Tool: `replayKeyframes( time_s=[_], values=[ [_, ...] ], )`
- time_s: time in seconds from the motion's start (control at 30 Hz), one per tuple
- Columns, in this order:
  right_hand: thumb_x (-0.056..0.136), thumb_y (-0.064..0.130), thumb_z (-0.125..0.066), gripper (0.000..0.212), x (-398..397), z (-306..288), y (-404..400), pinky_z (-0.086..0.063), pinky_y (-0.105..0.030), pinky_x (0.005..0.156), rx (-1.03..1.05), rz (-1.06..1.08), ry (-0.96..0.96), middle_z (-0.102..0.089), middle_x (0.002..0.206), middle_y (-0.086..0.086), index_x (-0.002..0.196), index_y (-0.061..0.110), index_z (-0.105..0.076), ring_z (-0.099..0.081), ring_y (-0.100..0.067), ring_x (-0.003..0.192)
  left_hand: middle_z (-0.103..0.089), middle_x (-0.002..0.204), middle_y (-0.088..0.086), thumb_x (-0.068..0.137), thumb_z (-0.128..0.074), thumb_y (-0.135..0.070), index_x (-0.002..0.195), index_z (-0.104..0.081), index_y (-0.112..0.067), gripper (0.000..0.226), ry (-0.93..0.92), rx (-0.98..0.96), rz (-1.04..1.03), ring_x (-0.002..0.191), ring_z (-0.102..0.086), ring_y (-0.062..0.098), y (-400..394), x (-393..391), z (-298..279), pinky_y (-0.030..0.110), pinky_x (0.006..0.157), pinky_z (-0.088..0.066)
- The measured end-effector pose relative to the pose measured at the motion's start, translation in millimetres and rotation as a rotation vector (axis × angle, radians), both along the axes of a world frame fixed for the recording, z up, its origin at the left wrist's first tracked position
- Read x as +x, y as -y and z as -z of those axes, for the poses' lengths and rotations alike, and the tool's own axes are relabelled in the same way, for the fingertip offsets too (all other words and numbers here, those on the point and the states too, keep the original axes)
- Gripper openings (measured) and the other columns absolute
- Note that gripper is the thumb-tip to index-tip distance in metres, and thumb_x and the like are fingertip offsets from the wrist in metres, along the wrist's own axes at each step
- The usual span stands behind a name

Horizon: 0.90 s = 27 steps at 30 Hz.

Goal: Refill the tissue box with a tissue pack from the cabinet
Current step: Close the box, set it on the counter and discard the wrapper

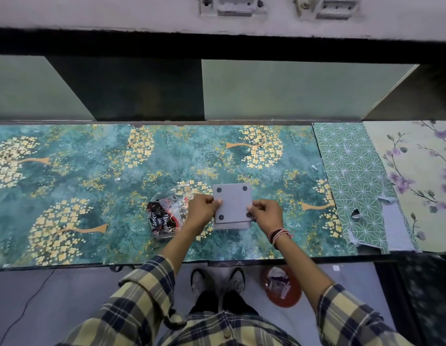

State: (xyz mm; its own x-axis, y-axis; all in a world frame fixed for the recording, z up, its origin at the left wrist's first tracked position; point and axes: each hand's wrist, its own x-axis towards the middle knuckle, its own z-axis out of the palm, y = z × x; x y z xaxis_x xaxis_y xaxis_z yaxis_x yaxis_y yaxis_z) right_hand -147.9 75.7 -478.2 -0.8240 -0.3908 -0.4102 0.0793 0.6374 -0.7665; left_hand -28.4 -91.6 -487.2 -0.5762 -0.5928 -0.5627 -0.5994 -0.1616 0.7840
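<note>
A grey square tissue box lies upside down on the counter, its base showing dark round feet at the corners. My left hand pinches its left edge and my right hand pinches its right edge near the lower corner. To the left of the box, partly under my left hand, lies a crumpled clear plastic wrapper with red, black and white print. Whether tissues are inside the box is hidden.
The counter is covered with teal paper printed with golden trees; green geometric paper and floral paper lie at the right. Open cabinet compartments run behind the counter. On the floor below stands a red bin near my feet.
</note>
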Motion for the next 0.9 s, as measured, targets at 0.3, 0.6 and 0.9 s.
replayKeyframes(
  time_s=[0.3, 0.6, 0.9],
  values=[
    [0.083, 0.011, -0.077, 0.008, 10.4, 15.3, -6.6, -0.064, -0.043, 0.08, 0.085, -0.028, 0.001, -0.079, 0.071, -0.009, 0.078, 0.006, -0.08, -0.071, -0.014, 0.065, -0.05, 0.058, 0.014, 0.086, -0.076, -0.013, 0.057, -0.046, -0.009, 0.041, 0.14, -0.23, 0.15, 0.05, -0.039, 0.02, -10.6, 0.9, 3.5, 0.029, 0.05, -0.026],
    [0.087, 0.011, -0.075, 0.018, 5.0, 13.6, 0.9, -0.063, -0.034, 0.078, 0.126, -0.073, -0.02, -0.077, 0.066, -0.008, 0.074, -0.002, -0.077, -0.067, -0.004, 0.057, -0.048, 0.052, 0.007, 0.082, -0.08, -0.014, 0.055, -0.05, -0.012, 0.04, 0.178, -0.253, 0.114, 0.052, -0.037, 0.018, -8.2, 0.2, 8.1, 0.029, 0.053, -0.026],
    [0.094, 0.016, -0.066, 0.024, 0.7, 31.3, 2.1, -0.062, -0.043, 0.078, 0.237, -0.151, 0.013, -0.079, 0.074, -0.007, 0.083, -0.005, -0.071, -0.069, -0.007, 0.068, -0.051, 0.058, 0.004, 0.091, -0.071, -0.014, 0.064, -0.06, -0.007, 0.03, 0.2, -0.301, 0.196, 0.051, -0.041, 0.014, -11.3, -1.3, 5.5, 0.029, 0.048, -0.026]
  ],
)
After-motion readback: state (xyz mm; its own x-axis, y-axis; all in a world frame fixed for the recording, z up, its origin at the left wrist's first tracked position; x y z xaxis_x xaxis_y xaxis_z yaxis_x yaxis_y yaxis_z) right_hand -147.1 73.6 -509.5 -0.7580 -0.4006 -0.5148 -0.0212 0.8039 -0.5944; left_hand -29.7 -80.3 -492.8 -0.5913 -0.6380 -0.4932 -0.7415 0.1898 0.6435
